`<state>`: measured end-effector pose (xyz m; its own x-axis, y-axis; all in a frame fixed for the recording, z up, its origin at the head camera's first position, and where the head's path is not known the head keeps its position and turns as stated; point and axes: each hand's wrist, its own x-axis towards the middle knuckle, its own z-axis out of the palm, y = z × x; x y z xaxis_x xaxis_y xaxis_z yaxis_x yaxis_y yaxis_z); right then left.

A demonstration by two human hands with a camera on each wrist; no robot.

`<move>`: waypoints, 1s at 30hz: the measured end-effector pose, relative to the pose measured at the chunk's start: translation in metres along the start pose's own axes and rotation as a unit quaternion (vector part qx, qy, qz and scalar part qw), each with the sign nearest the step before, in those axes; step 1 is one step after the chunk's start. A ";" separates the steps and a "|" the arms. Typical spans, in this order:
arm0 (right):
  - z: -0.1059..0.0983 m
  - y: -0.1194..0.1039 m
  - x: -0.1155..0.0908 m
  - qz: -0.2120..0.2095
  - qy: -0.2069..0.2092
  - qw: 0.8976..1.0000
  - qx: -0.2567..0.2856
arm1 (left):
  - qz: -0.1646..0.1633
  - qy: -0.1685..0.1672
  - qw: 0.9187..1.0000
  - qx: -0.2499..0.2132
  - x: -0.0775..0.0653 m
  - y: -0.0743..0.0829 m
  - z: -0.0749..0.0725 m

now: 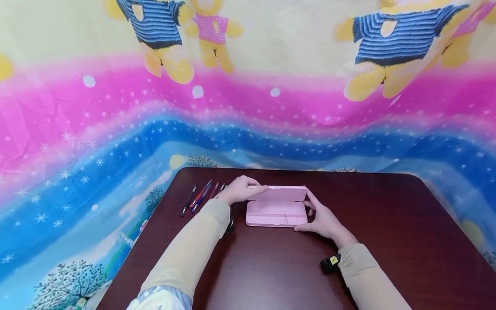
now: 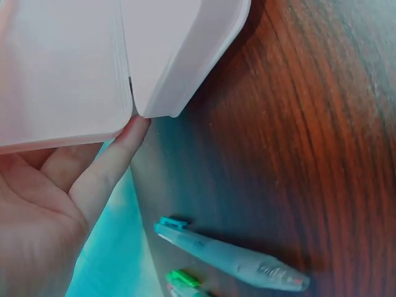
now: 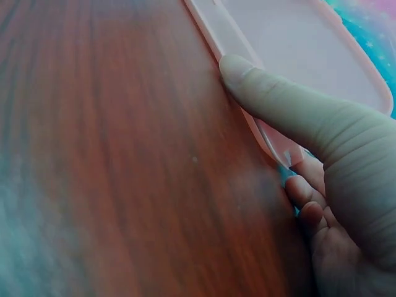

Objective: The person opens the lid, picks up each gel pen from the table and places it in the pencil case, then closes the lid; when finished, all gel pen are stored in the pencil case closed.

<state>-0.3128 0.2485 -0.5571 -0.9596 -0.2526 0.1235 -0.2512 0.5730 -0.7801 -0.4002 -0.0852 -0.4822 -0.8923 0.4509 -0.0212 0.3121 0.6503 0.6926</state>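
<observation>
A pink pencil case [image 1: 276, 209] lies on the table with its lid [image 1: 277, 193] raised at the back. Its inside is split into compartments, and I see nothing in them. My left hand [image 1: 241, 189] holds the lid's left end, thumb in front and fingers behind; the left wrist view shows a finger [image 2: 114, 164] reaching the hinge corner. At the right end of the case, my right hand [image 1: 323, 218] grips the base. Its thumb [image 3: 272, 99] presses the front edge, while the other fingers bend around the side and are partly hidden.
Several pens [image 1: 201, 198] lie left of the case, close to my left forearm. A light blue pen [image 2: 232, 253] and a green-clipped one [image 2: 184, 281] show in the left wrist view. The dark wooden table [image 1: 387, 206] ends at a patterned curtain [image 1: 248, 107].
</observation>
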 end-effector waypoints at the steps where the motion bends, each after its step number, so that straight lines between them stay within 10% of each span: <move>1: -0.001 -0.001 0.000 -0.003 0.001 1.000 -0.004 | -0.013 0.009 1.000 -0.008 0.001 -0.001 0.000; 10: 0.001 -0.002 -0.001 0.005 0.006 1.000 -0.022 | -0.077 0.066 0.991 -0.092 0.009 -0.013 0.006; 20: 0.001 -0.001 0.000 0.010 0.005 0.999 -0.037 | -0.069 0.152 0.985 0.049 -0.010 0.000 -0.003; 30: 0.002 -0.002 0.001 0.019 -0.001 0.999 -0.038 | -0.118 0.196 0.960 0.162 -0.057 -0.035 -0.064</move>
<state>-0.3136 0.2456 -0.5570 -0.9684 -0.2315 0.0925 -0.2232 0.6400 -0.7352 -0.3810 -0.1730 -0.4594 -0.9851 0.0441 0.1660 0.1139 0.8911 0.4393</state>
